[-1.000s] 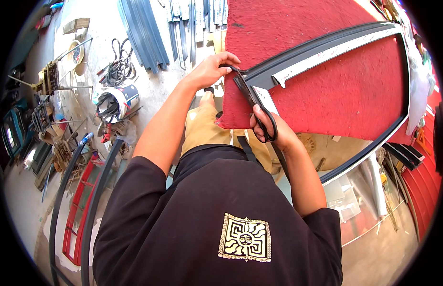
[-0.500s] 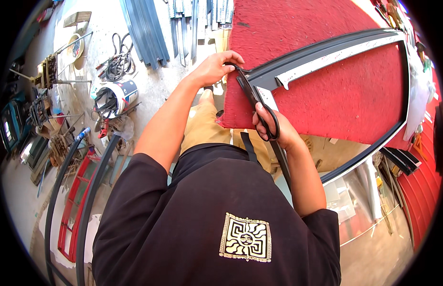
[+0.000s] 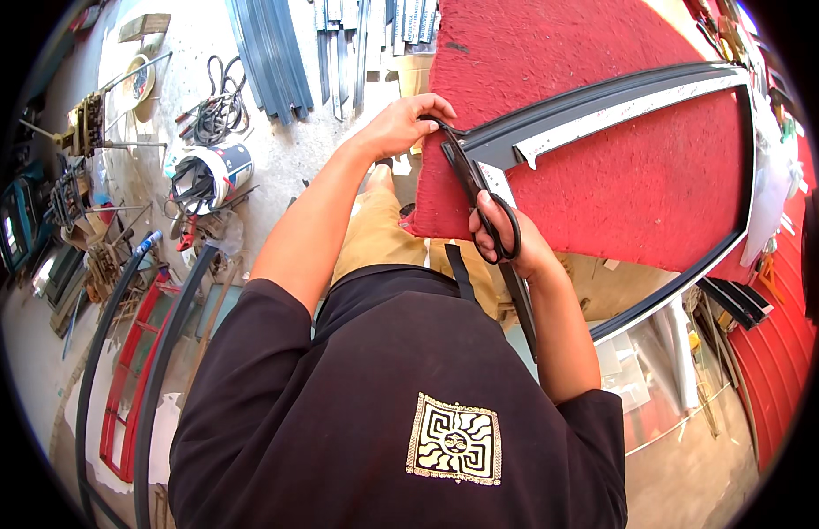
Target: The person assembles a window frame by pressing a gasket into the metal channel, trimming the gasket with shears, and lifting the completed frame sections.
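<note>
Black scissors (image 3: 470, 181), red tabletop (image 3: 603, 194)

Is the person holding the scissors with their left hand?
No, the right hand has its fingers around the handles of the black scissors.

Large worktop (image 3: 559, 62), rough red carpet-like surface. Directly on it: big dark-grey frame (image 3: 603, 95) with rounded corner, long white strip (image 3: 603, 121) along inner edge of upper bar; lower right part of frame reaches past worktop edge. Below: pale-grey concrete floor (image 3: 282, 159). On floor, left of worktop: bundle of long blue-grey profiles (image 3: 273, 62), loosely coiled black cable (image 3: 220, 119), white-and-navy bucket (image 3: 236, 166) holding dark strips (image 3: 194, 183).
</note>
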